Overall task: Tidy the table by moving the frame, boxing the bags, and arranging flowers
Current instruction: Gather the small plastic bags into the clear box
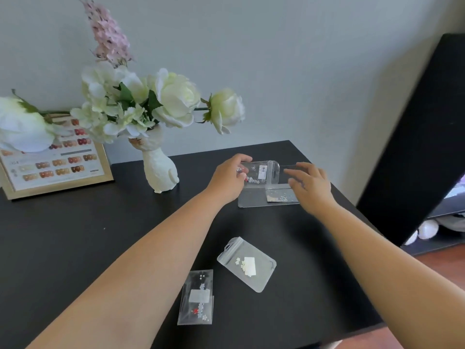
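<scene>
Left hand is pinching a clear zip bag over the clear box; right hand, fingers spread, is steadying the box on the black bench.

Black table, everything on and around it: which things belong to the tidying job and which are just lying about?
Part of the job: picture frame; clear box; bag in the left hand; two loose bags; flowers in the white vase.

Just lying about: black cabinet; white balls under it.
</scene>
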A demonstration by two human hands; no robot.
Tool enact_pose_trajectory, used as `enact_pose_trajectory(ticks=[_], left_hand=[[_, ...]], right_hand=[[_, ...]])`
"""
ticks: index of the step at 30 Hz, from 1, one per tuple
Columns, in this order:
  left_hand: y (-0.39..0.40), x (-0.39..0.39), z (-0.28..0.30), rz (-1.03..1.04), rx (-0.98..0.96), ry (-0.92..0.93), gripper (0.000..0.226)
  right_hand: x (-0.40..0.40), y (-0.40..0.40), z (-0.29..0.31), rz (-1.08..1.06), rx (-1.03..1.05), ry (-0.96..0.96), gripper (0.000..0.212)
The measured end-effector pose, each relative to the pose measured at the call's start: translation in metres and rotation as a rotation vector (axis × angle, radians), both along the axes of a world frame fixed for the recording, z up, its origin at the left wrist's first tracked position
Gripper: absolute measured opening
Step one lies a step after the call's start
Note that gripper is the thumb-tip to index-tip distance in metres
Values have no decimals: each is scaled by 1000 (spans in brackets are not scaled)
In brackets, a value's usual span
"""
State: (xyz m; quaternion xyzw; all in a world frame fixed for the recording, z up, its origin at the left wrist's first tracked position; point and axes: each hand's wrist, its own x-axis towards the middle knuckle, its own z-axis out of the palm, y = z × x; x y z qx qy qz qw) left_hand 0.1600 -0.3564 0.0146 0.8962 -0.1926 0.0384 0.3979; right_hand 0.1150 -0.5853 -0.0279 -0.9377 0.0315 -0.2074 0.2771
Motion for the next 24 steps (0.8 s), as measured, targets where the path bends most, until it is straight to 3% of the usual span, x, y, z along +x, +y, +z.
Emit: enact_pose_trajectory(ticks=[4,10,18,21,24], left_hand=[[-4,3,-11,-18,68,2,37],[0,2,-28,26,162,6,39],[3,-14,-27,23,155,18,36],[15,-23,-13,26,90,-7,33],[45,-41,-1,-16,57,26,29]], right_hand=[[-9,1,-9,-14,50,-29,24],[-6,6,-14,-59,302,4,44],[-10,8,-5,-77,342,21,53],[-22,21,0,-167,255,-77,57],[-43,49,4,-71,348,-217,58]])
